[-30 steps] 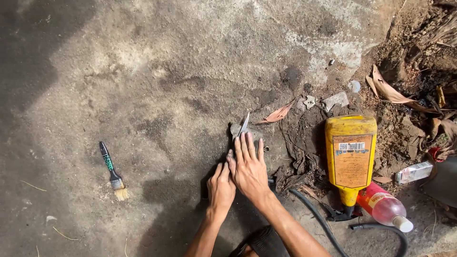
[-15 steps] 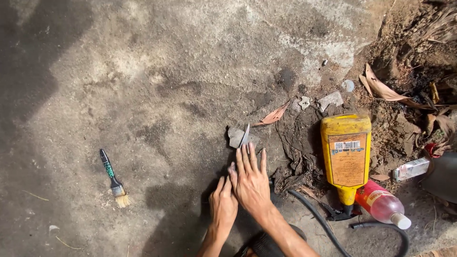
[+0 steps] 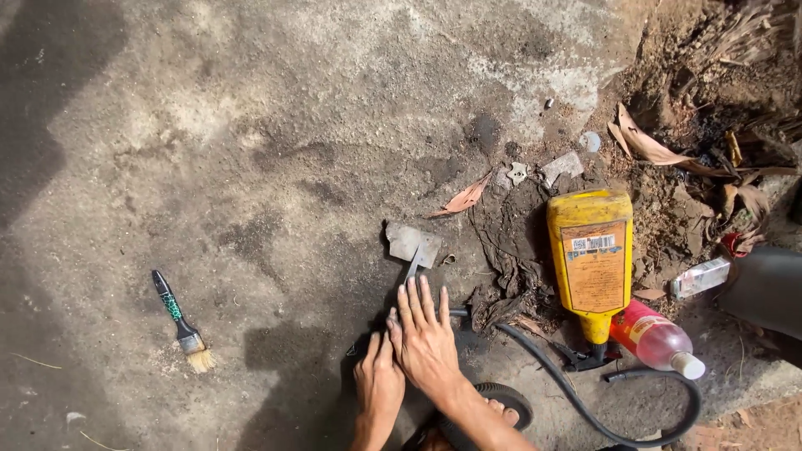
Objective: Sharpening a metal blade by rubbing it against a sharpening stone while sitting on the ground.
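Observation:
My right hand point(image 3: 426, 338) lies flat, fingers stretched forward, over the handle of a metal scraper point(image 3: 413, 245). The scraper's flat grey blade rests on the stained concrete floor point(image 3: 276, 125) just beyond my fingertips, and its handle is hidden under the hand. My left hand point(image 3: 378, 380) lies flat on the dark patch of floor beside and slightly behind the right one, touching its edge. I see nothing in it.
A yellow plastic bottle point(image 3: 591, 259) lies to the right, with a pink bottle point(image 3: 656, 338) and a black hose point(image 3: 585, 401) by it. A dirty rag point(image 3: 510, 250), dry leaves point(image 3: 647, 146) and soil are nearby. A small paintbrush point(image 3: 182, 321) lies far left. My sandalled foot point(image 3: 497, 409) is below.
The scraper blade, seen on edge a second ago, now lies flat on the concrete. Both hands stay pressed together over its handle.

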